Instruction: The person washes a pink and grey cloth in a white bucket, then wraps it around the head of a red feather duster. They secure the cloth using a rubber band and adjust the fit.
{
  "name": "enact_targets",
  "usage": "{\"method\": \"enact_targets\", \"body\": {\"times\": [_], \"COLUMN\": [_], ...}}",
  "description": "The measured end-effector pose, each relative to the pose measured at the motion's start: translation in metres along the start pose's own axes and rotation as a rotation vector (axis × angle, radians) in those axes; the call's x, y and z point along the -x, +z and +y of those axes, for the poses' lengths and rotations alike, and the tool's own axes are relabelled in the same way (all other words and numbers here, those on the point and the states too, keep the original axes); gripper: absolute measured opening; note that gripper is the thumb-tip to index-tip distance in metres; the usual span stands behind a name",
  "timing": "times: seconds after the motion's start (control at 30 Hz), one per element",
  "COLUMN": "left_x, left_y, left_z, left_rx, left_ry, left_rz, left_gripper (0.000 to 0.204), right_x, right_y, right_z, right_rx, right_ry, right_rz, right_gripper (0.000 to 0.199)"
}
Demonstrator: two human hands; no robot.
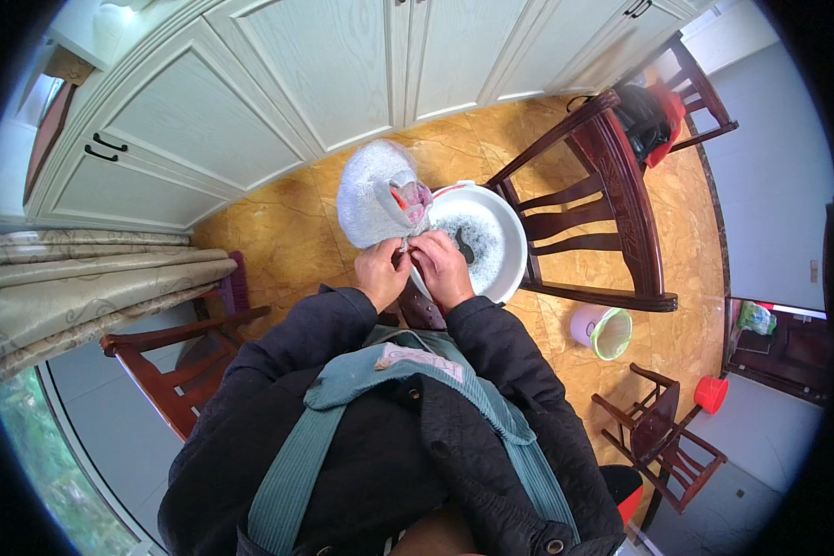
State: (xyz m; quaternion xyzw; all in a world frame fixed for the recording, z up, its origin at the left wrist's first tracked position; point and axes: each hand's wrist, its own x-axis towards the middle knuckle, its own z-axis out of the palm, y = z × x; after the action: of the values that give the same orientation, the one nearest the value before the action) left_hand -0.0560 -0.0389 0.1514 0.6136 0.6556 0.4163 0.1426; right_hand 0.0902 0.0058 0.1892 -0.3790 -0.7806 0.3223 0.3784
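Observation:
In front of me a pale grey, bulky piece of fabric (372, 196) stands rounded, with red and pink parts (408, 199) showing at its right side. At its near edge, my left hand (380, 275) is closed in a pinch on the fabric. Right beside it, my right hand (443, 267) has its fingers bent and pressed on the same edge, almost touching the left. What exactly lies between the fingertips is hidden. A white basin (508, 227) of sudsy water stands just right of my hands, with a dark curved thing (465, 246) in it. Below my hands shows a wet dark brown wooden surface (419, 306).
A dark wooden chair (635, 204) stands right of the basin, and another chair (171, 366) is at the left. A white and green bin (612, 332), a small chair (656, 422) and a red bucket (711, 395) are at the right. White cabinets (315, 65) line the far side.

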Motion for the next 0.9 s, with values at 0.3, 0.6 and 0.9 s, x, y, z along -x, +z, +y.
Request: {"method": "enact_targets", "body": {"times": [0.3, 0.6, 0.9], "left_x": [0.011, -0.009, -0.014], "left_y": [0.007, -0.020, -0.015], "left_z": [-0.001, 0.003, -0.001], "left_rx": [0.189, -0.086, -0.150], "left_ry": [-0.277, 0.164, 0.228], "left_rz": [0.003, -0.028, -0.038], "left_gripper": [0.015, 0.018, 0.025], "right_x": [-0.006, -0.024, -0.024], "right_y": [-0.001, -0.002, 0.001], "right_z": [0.006, -0.001, -0.002], "right_rx": [0.356, 0.430, 0.531], "right_ry": [-0.188, -0.250, -0.227], "right_rz": [-0.132, -0.319, -0.332], "right_gripper": [0.020, 0.010, 0.011]}}
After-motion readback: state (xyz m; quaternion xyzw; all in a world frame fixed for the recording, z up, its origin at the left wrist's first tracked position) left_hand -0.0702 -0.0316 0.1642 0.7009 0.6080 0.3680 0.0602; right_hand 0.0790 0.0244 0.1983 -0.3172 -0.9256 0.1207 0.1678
